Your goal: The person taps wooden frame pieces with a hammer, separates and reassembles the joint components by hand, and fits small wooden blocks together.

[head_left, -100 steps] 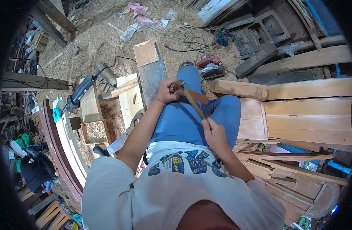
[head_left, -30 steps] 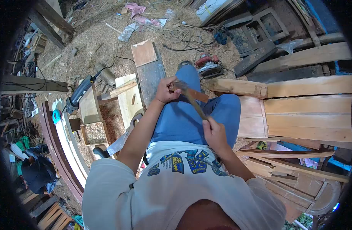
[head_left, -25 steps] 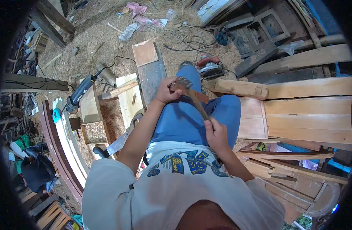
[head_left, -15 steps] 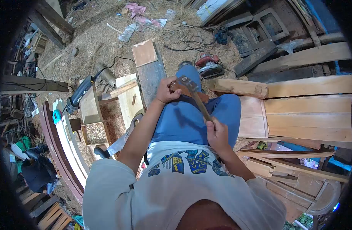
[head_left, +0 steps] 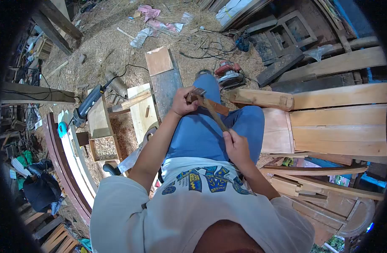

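Note:
My right hand [head_left: 237,147] is closed round the handle end of a hammer [head_left: 214,114], whose head lies up beside my other hand. My left hand [head_left: 185,101] grips a reddish-brown wooden piece [head_left: 220,109] above my thighs. The hammer's head overlaps the near end of that piece, and whether they touch is unclear. Part of the wooden piece is hidden by the hammer and my fingers.
A blue-grey corded power tool [head_left: 90,103] lies at left, near an open wooden box [head_left: 105,148]. A handsaw [head_left: 130,160] rests by my left forearm. Ahead stands a red circular saw [head_left: 229,74]. Wooden panels [head_left: 336,126] fill the right side.
The hammer's head has come down and left onto the wooden piece since half a second ago, when it was raised. Both hands keep their hold.

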The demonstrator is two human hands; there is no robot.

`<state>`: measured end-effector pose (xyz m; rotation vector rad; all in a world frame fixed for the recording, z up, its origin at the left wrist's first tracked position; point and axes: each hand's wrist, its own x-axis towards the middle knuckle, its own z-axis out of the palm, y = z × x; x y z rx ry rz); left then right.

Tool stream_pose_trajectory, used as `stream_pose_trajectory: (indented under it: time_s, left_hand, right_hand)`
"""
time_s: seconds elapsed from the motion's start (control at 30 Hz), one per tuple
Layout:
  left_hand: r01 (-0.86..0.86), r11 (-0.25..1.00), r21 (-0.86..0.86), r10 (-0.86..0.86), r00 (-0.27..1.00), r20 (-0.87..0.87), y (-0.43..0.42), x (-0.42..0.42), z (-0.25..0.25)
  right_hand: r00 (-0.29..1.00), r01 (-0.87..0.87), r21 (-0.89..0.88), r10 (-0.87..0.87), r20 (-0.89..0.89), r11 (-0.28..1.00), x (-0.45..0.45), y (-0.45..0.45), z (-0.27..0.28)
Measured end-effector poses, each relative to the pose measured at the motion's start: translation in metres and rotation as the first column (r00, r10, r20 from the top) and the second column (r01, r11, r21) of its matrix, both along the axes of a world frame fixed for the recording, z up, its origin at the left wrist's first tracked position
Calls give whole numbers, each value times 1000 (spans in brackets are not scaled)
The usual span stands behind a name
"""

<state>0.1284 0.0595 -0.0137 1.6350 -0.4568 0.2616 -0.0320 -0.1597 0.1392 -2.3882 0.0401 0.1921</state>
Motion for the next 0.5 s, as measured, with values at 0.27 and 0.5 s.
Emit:
stream_pose_trajectory:
  time_s: [0.27, 0.5]
  left_hand:
    - [68, 997, 22, -67, 997, -41, 4, 0, 7]
    - [44, 999, 11, -43, 999, -26, 3, -1, 6]
  right_hand:
    - [1000, -7, -15, 6, -15, 1000, -1, 2, -6]
    - [994, -13, -1, 13, 109, 1000, -2, 3, -5]
